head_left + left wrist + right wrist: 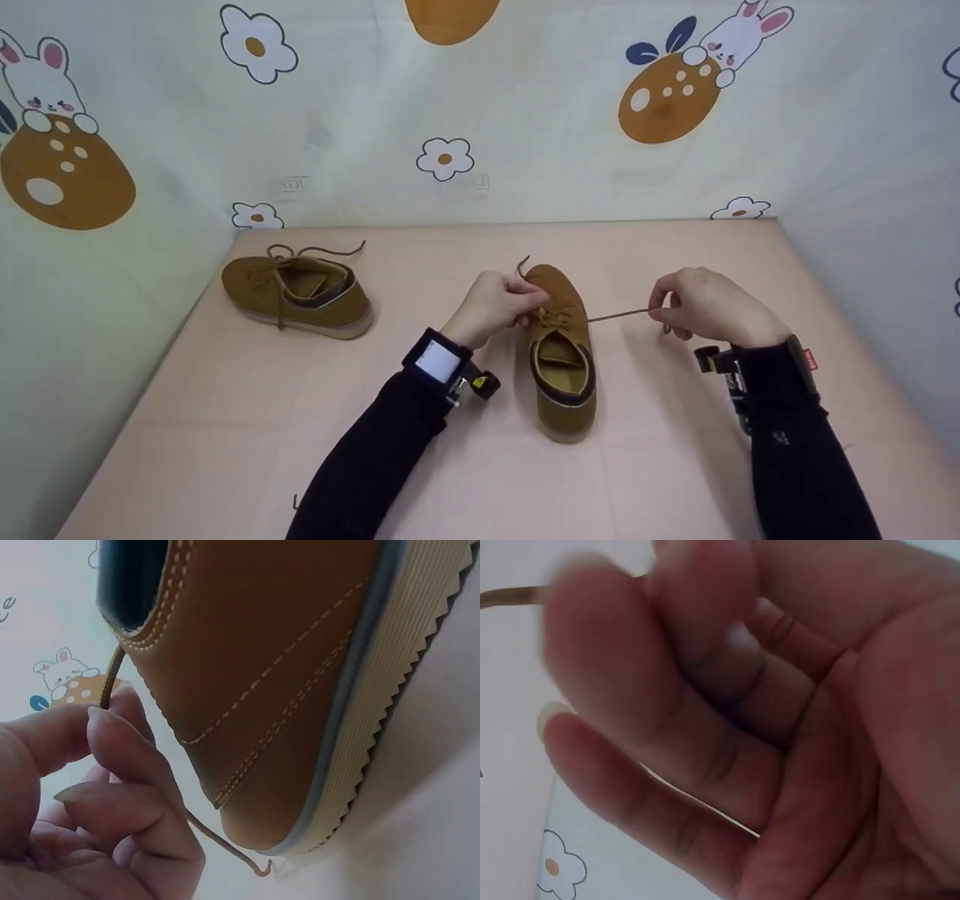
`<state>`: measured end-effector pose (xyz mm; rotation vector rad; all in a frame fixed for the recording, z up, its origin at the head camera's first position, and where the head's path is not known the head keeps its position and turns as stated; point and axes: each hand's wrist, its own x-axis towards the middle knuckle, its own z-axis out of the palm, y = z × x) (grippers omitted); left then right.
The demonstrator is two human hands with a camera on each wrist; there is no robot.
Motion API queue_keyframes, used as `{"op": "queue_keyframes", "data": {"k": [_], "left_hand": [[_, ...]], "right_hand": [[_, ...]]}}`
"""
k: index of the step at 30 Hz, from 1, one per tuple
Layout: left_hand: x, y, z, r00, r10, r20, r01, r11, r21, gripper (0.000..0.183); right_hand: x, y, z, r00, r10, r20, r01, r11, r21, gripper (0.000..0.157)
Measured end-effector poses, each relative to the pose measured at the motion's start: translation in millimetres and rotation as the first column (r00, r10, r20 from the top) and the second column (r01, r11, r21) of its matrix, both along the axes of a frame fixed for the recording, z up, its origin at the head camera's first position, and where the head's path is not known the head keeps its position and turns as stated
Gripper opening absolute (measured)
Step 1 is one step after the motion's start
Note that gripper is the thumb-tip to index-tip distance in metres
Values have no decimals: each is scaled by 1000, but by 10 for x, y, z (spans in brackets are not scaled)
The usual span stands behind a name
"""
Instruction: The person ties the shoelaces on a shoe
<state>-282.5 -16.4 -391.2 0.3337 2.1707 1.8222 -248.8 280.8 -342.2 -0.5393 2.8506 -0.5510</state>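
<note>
A brown lace-up shoe [567,421] stands on the table between both hands, its toe pointing away from me. At its left side my left hand [498,301] pinches a shoelace [112,679] between thumb and fingertips; the loose lace end trails past the toe. Out to the right, my right hand [709,306] pinches the other shoelace [619,315], which runs taut from the shoe to the fingertips. Its tip hangs below the fingers. A crossed lace knot [557,322] lies over the tongue. In the right wrist view, the curled fingers [607,652] hide most of the lace.
A second brown shoe [337,315] sits at the table's back left, toe to the left, its lace looped on top. Light patterned cloth walls [525,90] enclose the pale table [480,480] at the back and sides.
</note>
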Motion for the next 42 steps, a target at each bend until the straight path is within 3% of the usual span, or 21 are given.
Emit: {"op": "queue_keyframes", "data": {"k": [4,8,10,13,17,20,24,27,32,38,42], "left_hand": [[10,-1,13,1000,-6,-31,6,1000,-23,14],[21,5,17,998,-30,-53,29,999,-30,12],[26,4,21,998,-38,-57,37,999,-31,12],[34,-9,29,997,-46,-59,44,998,-37,11],[32,-33,41,996,-68,-65,64,996,-54,11],[26,-51,46,993,-88,-73,83,994,-68,12],[20,-70,53,991,-105,-88,97,991,-92,12],[19,-81,64,989,-114,-97,103,989,-108,13],[14,-72,59,989,-116,-88,106,988,-115,12],[12,-69,45,990,-115,-83,104,986,-129,12],[9,-79,38,988,-118,-97,102,983,-151,12]], "right_hand": [[-14,-32,29,999,-19,-51,18,999,-34,4],[-78,-130,69,978,-40,-206,23,996,-85,3],[-143,-219,114,953,-34,-302,-2,993,-117,2],[-267,-403,205,896,1,-445,-75,986,-148,5],[-426,-720,302,824,92,-559,-211,965,-153,15],[-517,-960,305,812,198,-550,-319,938,-134,22],[-591,-1162,228,844,323,-427,-402,909,-106,32],[-613,-1198,162,872,345,-347,-400,911,-99,36],[-587,-1112,96,899,282,-334,-328,941,-87,22],[-424,-975,38,935,121,-333,-163,981,-102,10],[-313,-899,-46,969,24,-244,-56,991,-125,14]]}}
